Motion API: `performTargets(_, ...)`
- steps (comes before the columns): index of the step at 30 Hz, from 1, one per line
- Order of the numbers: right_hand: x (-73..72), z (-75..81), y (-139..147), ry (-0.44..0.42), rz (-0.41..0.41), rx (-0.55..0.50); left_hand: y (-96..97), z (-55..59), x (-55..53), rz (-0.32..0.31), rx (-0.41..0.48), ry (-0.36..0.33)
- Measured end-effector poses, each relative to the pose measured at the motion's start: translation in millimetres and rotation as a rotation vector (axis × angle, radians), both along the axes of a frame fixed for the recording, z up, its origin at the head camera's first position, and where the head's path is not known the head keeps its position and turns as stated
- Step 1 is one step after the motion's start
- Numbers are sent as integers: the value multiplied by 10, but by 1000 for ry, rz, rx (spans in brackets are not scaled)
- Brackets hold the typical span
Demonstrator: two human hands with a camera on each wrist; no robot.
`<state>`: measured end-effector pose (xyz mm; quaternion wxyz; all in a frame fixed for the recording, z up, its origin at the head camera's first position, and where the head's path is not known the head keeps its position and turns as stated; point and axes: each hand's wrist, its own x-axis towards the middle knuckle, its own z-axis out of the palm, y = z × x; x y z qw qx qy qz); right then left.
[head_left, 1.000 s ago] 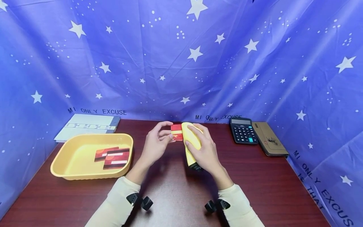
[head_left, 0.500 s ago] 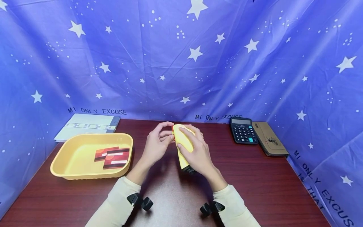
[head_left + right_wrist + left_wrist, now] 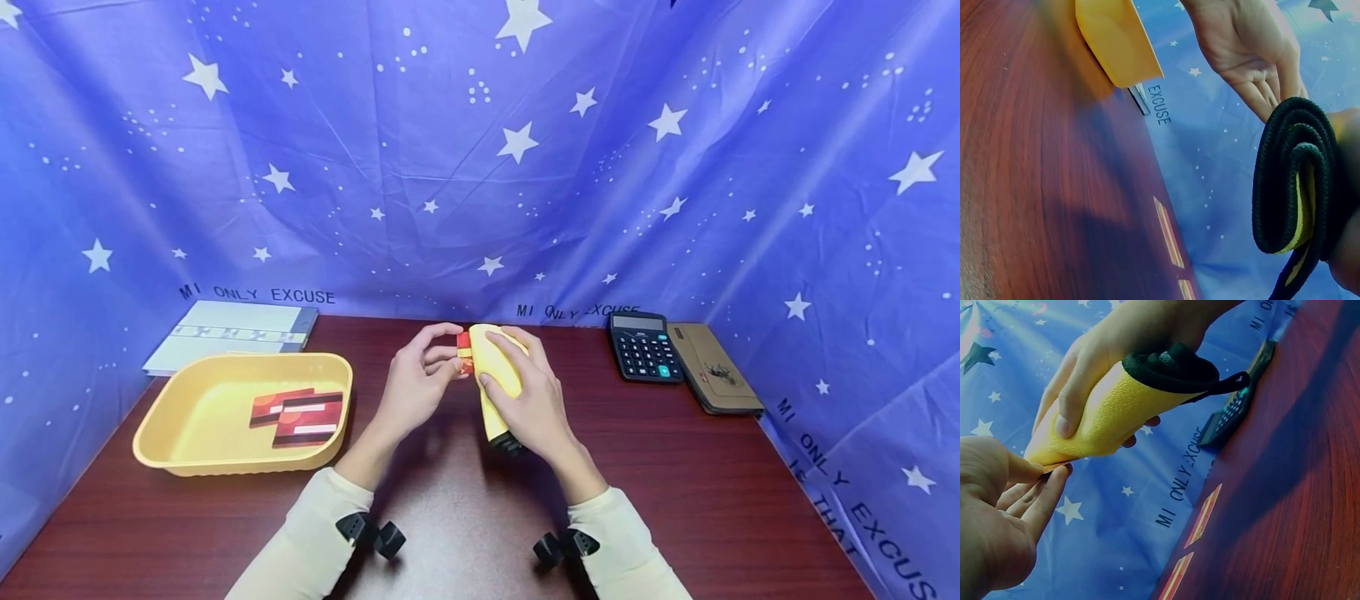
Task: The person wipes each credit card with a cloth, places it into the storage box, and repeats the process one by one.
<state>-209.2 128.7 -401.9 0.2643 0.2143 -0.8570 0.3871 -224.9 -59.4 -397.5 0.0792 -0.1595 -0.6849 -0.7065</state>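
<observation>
My left hand (image 3: 417,379) pinches a small red and yellow card (image 3: 465,353) by its left edge, between thumb and fingers. The card's other part is hidden inside a folded yellow cloth (image 3: 498,379) with a black underside and edge. My right hand (image 3: 534,392) grips this cloth from above, with fingers over the far side and thumb on the near side. In the right wrist view the cloth's black rolled end (image 3: 1294,175) shows its layers. Both hands are raised over the table.
A yellow basin (image 3: 202,417) at left holds two red cards (image 3: 307,418). Behind it lies a white box-like book (image 3: 232,329). A calculator (image 3: 647,346) and a brown notebook (image 3: 714,367) lie at right. Two more red cards (image 3: 1204,515) lie near the table's back edge.
My right hand slid the cloth left over the card, nearly covering it, then drew it partly back right. My left hand has stayed in place, holding the card.
</observation>
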Motion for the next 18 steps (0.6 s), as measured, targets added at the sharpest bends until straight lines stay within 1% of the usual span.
performTargets(4,-13,0,51,-10,-13,-20,-3,13,8,4,1,0)
performTargets(9,-35,-2,112,-34,-31,-17,-9,20,15,8,-6,-11)
performTargets(14,-57,2,170,-52,-49,-36,-26,35,14,11,6,-17)
performTargets(18,-82,14,208,-55,-62,-56,-52,48,8,37,8,-14)
